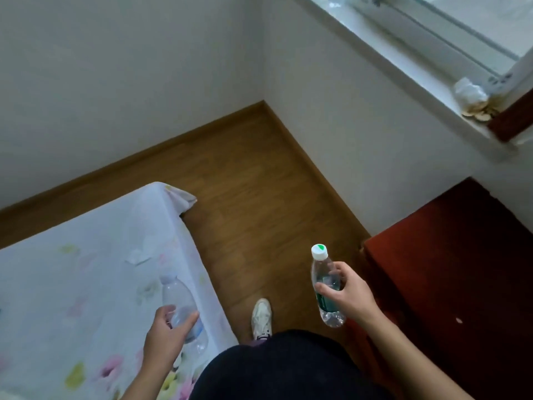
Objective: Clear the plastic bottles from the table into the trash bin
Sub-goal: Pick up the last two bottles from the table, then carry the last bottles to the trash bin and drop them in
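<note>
Dark clothing (288, 368) fills the bottom of the view, with one pale shoe (261, 316) on the wooden floor (253, 174) just beyond it. Left hand (164, 333) grips a clear bottle (181, 304) around its lower body, thumb and fingers wrapped on opposite sides; the bottle leans over the floral tablecloth (86, 255), near the table's edge, and whether its base touches the cloth cannot be told. Right hand (349, 293) holds a green-labelled bottle (326, 287) upright in the air over the floor, fingers closed around its middle, the white cap above the fingertips.

Both bottles look empty or nearly so, so probably very light. Thin plastic walls would likely dent under a hard squeeze and feel smooth, perhaps slippery. Mid-body, where the fingers sit, seems the surest hold.

Beyond the fingers of both hands lies open floor running to a wall corner. A dark red cabinet (461, 269) stands close beside the right hand's knuckles. No trash bin is visible.
</note>
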A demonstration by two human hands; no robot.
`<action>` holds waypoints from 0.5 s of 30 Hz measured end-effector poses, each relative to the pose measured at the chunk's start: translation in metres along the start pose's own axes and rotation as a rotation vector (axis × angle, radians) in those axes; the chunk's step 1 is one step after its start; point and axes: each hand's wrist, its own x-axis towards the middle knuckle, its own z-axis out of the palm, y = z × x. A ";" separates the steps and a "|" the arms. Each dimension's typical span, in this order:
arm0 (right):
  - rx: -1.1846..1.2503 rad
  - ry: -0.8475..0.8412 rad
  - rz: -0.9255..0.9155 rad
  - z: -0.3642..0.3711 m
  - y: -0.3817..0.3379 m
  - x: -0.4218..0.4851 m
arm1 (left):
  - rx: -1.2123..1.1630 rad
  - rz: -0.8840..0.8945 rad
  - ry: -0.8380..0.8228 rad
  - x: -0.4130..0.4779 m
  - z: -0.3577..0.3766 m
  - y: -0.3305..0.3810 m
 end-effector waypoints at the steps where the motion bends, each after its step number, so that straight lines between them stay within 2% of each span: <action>1: -0.010 0.016 0.031 0.003 0.000 0.007 | 0.010 -0.018 -0.013 0.009 0.001 -0.002; 6: -0.030 0.093 0.132 0.002 -0.004 0.045 | 0.083 -0.014 -0.092 0.052 0.012 0.034; 15: -0.003 0.121 0.122 -0.030 -0.067 0.158 | 0.041 0.155 -0.099 0.135 0.006 0.179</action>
